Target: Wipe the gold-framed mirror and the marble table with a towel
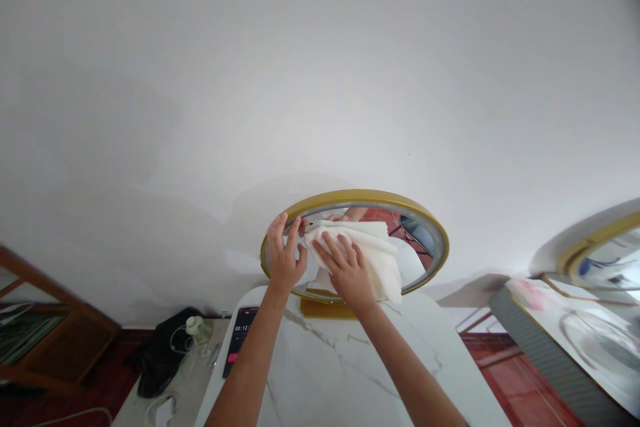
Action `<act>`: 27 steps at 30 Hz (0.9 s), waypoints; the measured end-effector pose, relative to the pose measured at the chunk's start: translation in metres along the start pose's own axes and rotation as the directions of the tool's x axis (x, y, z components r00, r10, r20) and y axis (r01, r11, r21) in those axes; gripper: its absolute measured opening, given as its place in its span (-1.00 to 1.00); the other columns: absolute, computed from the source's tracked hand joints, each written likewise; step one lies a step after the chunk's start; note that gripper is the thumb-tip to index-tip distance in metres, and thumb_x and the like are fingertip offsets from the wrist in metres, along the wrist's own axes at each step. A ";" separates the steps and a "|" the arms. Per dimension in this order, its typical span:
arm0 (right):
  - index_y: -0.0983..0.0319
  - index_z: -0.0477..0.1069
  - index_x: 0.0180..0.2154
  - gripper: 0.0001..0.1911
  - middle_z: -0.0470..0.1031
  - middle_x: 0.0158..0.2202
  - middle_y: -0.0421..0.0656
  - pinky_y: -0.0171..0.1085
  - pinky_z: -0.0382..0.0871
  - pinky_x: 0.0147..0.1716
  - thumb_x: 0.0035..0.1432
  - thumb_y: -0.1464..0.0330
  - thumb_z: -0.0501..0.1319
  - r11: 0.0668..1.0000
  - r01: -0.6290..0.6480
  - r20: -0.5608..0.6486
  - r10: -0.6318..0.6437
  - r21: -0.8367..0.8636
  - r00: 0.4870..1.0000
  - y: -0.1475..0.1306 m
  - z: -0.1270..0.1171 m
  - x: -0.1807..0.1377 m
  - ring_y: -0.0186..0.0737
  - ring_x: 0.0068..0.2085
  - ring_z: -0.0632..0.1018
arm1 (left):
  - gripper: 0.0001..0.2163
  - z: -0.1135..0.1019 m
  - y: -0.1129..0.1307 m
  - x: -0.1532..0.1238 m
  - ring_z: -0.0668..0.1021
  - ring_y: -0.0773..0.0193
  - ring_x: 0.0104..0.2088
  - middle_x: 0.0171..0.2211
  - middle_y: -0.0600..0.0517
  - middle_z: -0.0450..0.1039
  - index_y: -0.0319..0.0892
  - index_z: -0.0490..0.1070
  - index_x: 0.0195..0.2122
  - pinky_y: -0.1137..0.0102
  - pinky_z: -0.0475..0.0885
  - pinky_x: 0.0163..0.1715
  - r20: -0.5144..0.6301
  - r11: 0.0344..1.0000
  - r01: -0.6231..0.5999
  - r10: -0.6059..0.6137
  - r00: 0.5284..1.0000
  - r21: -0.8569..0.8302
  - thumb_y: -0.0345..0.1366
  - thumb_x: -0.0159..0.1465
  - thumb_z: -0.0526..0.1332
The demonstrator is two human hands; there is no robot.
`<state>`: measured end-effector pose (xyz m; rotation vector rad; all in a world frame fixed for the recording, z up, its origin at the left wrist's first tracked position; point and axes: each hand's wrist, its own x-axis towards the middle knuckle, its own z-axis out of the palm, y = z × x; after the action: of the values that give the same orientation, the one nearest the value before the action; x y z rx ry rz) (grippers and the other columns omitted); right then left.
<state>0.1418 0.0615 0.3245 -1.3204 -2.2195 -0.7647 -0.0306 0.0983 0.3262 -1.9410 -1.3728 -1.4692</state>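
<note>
An oval-looking mirror (415, 260) in a gold frame stands on a gold base (327, 309) on a white marbled table (350, 360), close to the wall. My left hand (286, 253) is at the mirror's left side, fingers spread, the fingertips at the upper left rim. My right hand (349, 271) lies with fingers apart on a thin white cloth (383, 260), pressing it against the glass. The cloth is loosely folded and hangs down to the lower rim. Part of the hands and the cloth shows in the reflection.
A phone (239, 337) with a running timer lies at the table's left edge. Lower down on the left are a black bag (163, 347), a small bottle (199, 328) and white cables. A wooden shelf (65, 340) stands far left. On the right, another gold-framed mirror (613, 257) stands beside a table.
</note>
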 end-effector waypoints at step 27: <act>-0.03 -0.04 0.24 -0.20 -0.08 0.30 -0.28 -0.03 0.16 0.11 0.01 0.50 0.17 0.996 -0.075 0.070 0.079 -0.056 0.994 0.071 0.019 -0.088 0.03 0.24 0.10 | -0.51 -0.003 0.008 0.006 0.16 0.02 0.20 0.19 -0.18 0.10 -0.17 0.10 0.20 0.06 0.12 0.16 -0.026 0.999 0.014 -0.015 1.000 -0.037 -0.33 0.22 0.04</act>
<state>0.2418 0.0450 0.2718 -1.4720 -2.2028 -0.7647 -0.0255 0.0955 0.3348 -1.9307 -1.3602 -1.5315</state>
